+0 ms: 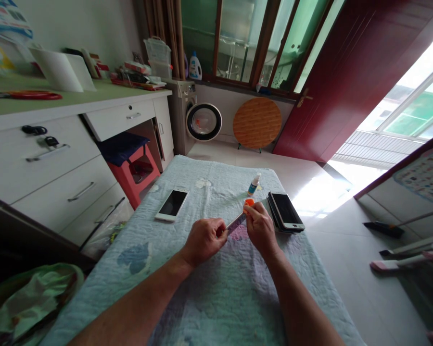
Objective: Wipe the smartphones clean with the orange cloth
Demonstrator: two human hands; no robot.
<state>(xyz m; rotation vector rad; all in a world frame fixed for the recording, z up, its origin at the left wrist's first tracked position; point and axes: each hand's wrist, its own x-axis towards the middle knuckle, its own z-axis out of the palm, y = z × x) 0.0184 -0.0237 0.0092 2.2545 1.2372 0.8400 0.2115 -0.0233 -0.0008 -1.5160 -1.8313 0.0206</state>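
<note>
My left hand [205,240] is closed around one end of a phone [236,223], which is tilted so that mostly its thin edge faces me. At the phone's far end my right hand [260,227] is closed on a small bright orange piece [249,203], perhaps a cloth; its exact kind is unclear. Just beyond that hand stands a small spray bottle [253,185] with a white top and blue label. On the right lies a stack of phones [286,211], the top one dark-screened with a white frame. A white phone [172,205] rests face up to the left.
A pale blue quilted cloth [202,298] covers the table. To the left are a white drawer desk [50,173], a red stool [139,175] and a bin [32,298]. Behind stand a washing machine [182,113] with its door open and a round wooden tabletop [257,123].
</note>
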